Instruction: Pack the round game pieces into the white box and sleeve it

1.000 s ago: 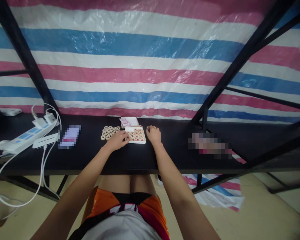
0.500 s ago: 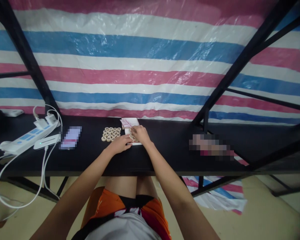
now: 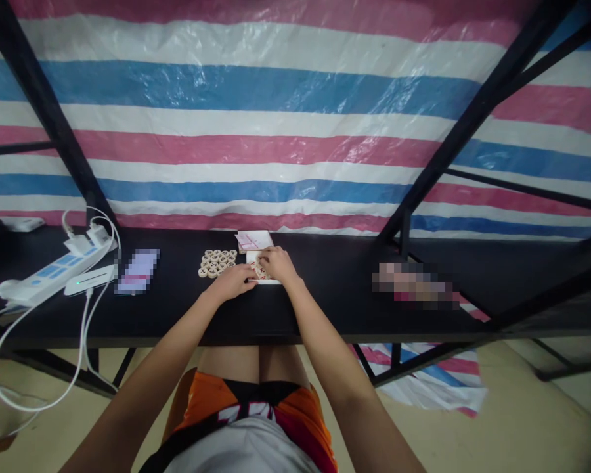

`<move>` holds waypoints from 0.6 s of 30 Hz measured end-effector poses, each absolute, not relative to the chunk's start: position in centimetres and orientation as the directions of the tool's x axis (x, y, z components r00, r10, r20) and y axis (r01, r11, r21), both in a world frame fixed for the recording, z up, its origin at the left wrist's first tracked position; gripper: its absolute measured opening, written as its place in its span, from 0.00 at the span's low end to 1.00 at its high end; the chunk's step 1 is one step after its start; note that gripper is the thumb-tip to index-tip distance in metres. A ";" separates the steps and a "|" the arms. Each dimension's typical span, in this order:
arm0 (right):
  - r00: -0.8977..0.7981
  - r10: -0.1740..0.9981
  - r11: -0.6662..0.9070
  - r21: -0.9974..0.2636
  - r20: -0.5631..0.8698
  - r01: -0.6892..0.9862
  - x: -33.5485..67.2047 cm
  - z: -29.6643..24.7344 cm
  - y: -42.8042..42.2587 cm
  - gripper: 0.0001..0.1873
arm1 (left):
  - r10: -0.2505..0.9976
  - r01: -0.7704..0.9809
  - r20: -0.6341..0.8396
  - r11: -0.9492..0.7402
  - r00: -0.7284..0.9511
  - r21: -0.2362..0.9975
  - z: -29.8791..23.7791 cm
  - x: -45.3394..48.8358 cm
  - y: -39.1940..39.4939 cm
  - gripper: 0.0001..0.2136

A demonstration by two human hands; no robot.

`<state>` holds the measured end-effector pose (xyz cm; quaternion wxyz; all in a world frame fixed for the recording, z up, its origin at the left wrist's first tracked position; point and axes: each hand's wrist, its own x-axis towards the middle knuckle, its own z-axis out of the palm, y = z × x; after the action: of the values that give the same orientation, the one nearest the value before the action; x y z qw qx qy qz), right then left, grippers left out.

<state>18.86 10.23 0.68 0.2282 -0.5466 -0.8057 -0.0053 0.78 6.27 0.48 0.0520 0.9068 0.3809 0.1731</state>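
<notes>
A small white box (image 3: pixel 270 282) stands on the black table, holding round wooden Chinese chess pieces (image 3: pixel 261 270), some with red characters. My left hand (image 3: pixel 234 282) lies at the box's near left corner, thumb in front and fingers over the left wall, gripping it. From the right, my right hand (image 3: pixel 278 264) reaches over the box. Its fingertips are closed together on a chess piece, mostly hidden by the fingers. Left of the box, several more wooden chess pieces (image 3: pixel 217 261) with dark characters lie in tight rows, partly covered by my left hand.
Behind the box lies a white lid (image 3: pixel 260 239) with a pinkish paper. At left are a phone (image 3: pixel 138 270), a white device (image 3: pixel 89 280) and a power strip (image 3: pixel 54 270) with looping cables. A blurred item (image 3: pixel 416 287) lies right. Black metal posts stand before striped sheeting.
My right hand's fingers have shifted slightly over the box, and more of the red-marked pieces shows. My left hand stays at the box corner. The view has moved a little.
</notes>
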 end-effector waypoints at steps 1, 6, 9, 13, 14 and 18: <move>-0.260 0.872 0.399 -0.293 0.414 0.869 19.1 0.6 10.2 0.14 | 0.713 0.675 0.272 -0.701 0.647 0.232 0.6 0.8 6.1 0.09; 0.102 0.855 0.246 -0.570 0.509 0.784 21.6 -0.3 10.5 0.18 | 0.753 0.719 0.355 -0.648 0.554 0.251 1.5 0.8 5.4 0.13; 0.256 0.895 0.068 -0.679 0.365 0.731 22.9 -1.0 10.9 0.19 | 0.800 0.791 0.375 -0.569 0.468 0.226 1.8 0.1 5.7 0.12; 0.283 0.933 -0.040 -0.719 0.221 0.693 23.2 -1.7 11.1 0.17 | 0.854 0.843 0.315 -0.491 0.415 0.219 2.1 -1.4 6.6 0.07; 0.273 0.938 -0.041 -0.716 0.212 0.697 23.1 -1.8 11.1 0.16 | 0.863 0.851 0.300 -0.478 0.408 0.216 2.1 -1.7 6.7 0.07; 0.238 0.947 -0.020 -0.702 0.214 0.712 22.9 -2.0 11.1 0.13 | 0.881 0.870 0.263 -0.448 0.392 0.205 2.2 -2.2 6.8 0.08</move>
<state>22.88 11.14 -1.98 0.3670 -0.6958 -0.5961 0.1607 -2.22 6.81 2.16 0.0170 0.8341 0.5249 0.1685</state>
